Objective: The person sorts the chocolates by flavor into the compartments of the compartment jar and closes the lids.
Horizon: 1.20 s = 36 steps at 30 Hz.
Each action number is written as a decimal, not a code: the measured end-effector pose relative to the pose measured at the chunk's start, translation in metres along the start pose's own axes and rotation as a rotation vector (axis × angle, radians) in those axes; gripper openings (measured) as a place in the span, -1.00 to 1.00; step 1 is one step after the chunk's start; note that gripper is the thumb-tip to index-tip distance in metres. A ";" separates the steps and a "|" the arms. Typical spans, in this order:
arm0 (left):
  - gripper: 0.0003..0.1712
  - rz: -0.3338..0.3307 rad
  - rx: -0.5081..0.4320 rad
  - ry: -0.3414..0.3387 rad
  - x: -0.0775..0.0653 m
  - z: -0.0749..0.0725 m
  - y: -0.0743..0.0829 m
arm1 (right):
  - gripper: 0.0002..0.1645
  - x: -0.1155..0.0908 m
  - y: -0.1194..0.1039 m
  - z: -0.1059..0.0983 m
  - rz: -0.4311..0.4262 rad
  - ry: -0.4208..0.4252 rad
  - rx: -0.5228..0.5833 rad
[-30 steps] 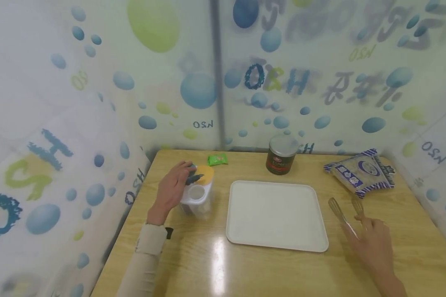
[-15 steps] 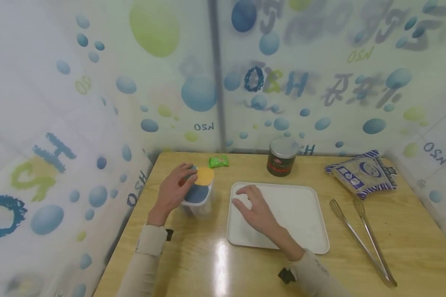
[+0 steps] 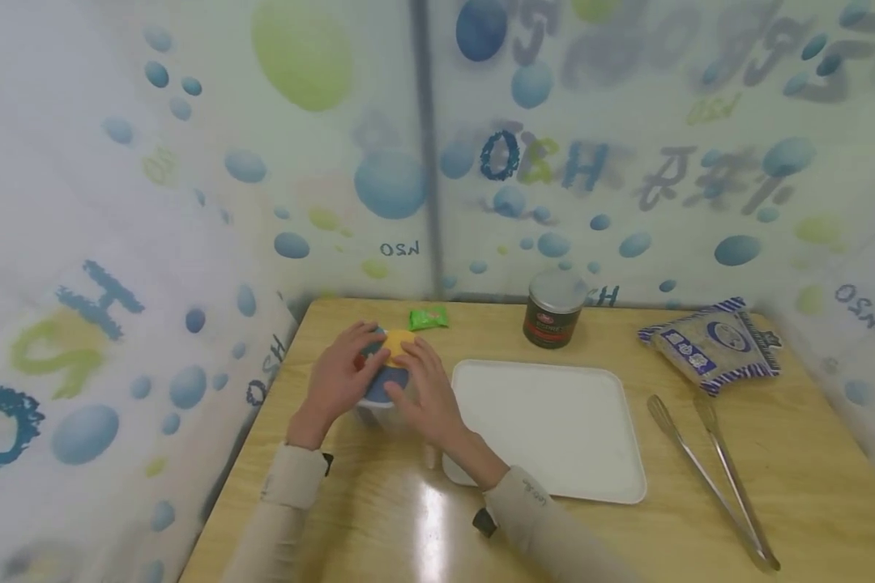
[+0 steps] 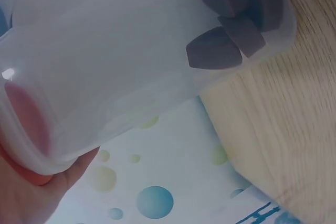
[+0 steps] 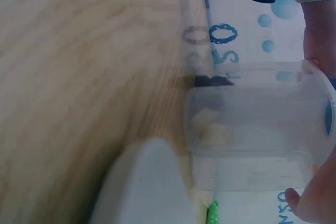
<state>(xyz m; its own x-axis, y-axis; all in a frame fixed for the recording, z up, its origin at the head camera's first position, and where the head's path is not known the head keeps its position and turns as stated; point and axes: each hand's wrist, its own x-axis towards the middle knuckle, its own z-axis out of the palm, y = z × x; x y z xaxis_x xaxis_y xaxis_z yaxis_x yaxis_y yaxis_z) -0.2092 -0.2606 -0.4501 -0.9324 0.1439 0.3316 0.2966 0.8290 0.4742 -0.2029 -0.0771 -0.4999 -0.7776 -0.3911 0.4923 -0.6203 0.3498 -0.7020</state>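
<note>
A translucent storage container (image 3: 376, 414) with coloured lids stands at the table's left; blue (image 3: 388, 382) and yellow (image 3: 396, 343) lids show. Over its left side lies my left hand (image 3: 333, 374), which in the left wrist view grips the rim by a red lid (image 4: 26, 114). My right hand (image 3: 432, 401) reaches in from the right, its fingers over the yellow lid and its thumb by the blue one. Both hands partly hide the lids. Dark chunky pieces (image 4: 214, 50) lie at the container's bottom, and pale pieces (image 5: 210, 127) show through another side.
A white tray (image 3: 554, 437) lies right of the container. Metal tongs (image 3: 734, 482) rest beyond it, below a blue-striped bag (image 3: 707, 344). An espresso can (image 3: 551, 320) and a small green packet (image 3: 428, 317) are at the back, near the patterned wall (image 3: 554, 210).
My right hand has left the tongs on the table and moved left across the tray to the container. The front compartment, uncovered at first, now has its blue lid over it.
</note>
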 end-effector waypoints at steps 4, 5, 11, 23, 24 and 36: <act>-0.50 0.029 0.074 -0.013 0.000 0.000 0.005 | -0.50 -0.005 -0.005 0.001 0.033 0.005 0.100; -0.50 0.041 0.095 -0.021 0.000 0.000 0.007 | -0.52 -0.006 -0.005 0.000 0.039 0.008 0.120; -0.49 0.073 0.161 -0.033 -0.002 0.002 0.014 | -0.58 -0.011 -0.006 -0.002 0.045 0.027 0.173; -0.48 0.073 0.006 0.063 -0.007 0.008 0.010 | -0.29 -0.016 0.000 -0.019 -0.047 -0.098 -0.175; -0.50 0.082 0.001 0.082 -0.004 0.009 0.010 | -0.27 -0.015 0.000 -0.024 -0.029 -0.118 -0.176; -0.44 0.356 -0.045 0.418 -0.005 0.016 0.033 | -0.22 -0.041 0.018 -0.079 0.029 -0.198 -0.279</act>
<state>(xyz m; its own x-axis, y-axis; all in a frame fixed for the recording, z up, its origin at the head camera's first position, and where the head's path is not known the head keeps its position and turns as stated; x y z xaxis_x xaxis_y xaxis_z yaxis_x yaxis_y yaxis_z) -0.1980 -0.2252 -0.4484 -0.6140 0.1770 0.7692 0.5961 0.7428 0.3049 -0.1903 0.0129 -0.4924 -0.7775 -0.5255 0.3456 -0.6235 0.5717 -0.5334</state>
